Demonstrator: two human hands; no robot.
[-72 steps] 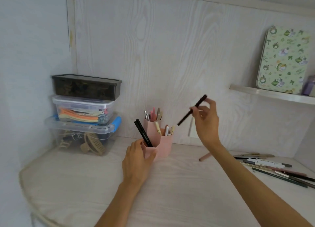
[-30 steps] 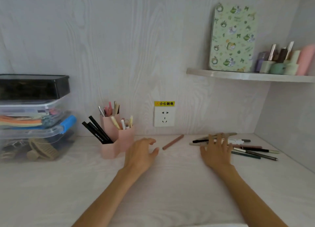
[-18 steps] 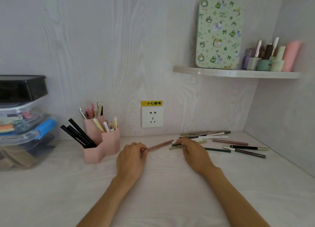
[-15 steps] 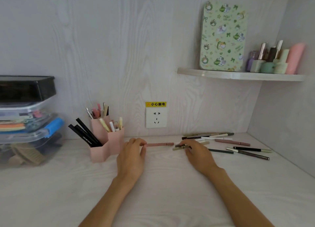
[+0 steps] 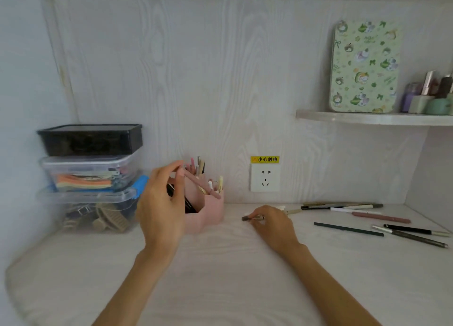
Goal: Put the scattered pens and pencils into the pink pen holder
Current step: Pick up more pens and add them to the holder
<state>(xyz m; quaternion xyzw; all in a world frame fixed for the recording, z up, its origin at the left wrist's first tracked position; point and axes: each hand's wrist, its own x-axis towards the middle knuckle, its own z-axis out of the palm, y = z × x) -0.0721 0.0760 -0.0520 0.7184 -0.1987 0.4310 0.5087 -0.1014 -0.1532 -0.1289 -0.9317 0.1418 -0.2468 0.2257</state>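
The pink pen holder stands on the desk by the back wall, with several pens in it. My left hand is raised in front of its left side and pinches a pink pencil, which slants down over the holder. My right hand rests on the desk to the holder's right, its fingers curled on a beige pen with a dark tip that lies flat. Several loose pens lie scattered at the right of the desk.
Three stacked storage boxes stand at the left by the wall. A wall socket with a yellow label is behind the holder. A shelf at the upper right carries a green tin and small bottles.
My left hand has lifted the pink pencil from the desk and carried it left over the holder. My right hand has closed on a beige pen and drawn it left.
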